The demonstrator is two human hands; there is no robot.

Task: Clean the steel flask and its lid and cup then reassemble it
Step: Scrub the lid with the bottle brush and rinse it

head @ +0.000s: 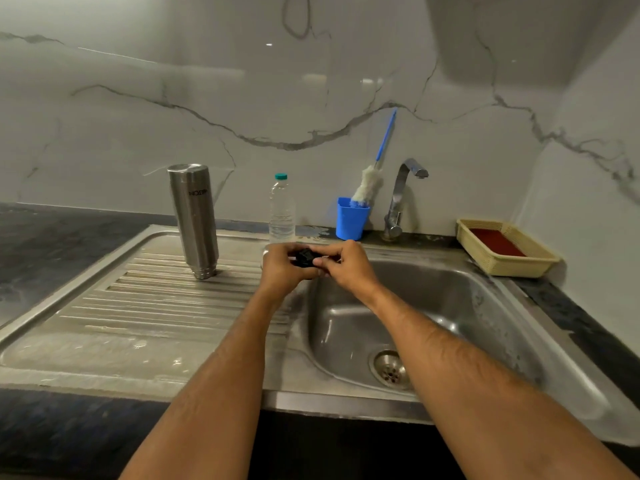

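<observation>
Both hands (287,268) around black lid (306,255)

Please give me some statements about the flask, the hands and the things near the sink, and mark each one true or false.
1. The steel flask stands upside down on the draining board. True.
2. Both hands hold a small black part together. True.
3. The bottle brush lies in the sink basin. False: it stands in the blue cup.
4. Water runs from the tap. False: no stream is visible.
5. The plastic bottle has no cap. False: a teal cap is on.
</observation>
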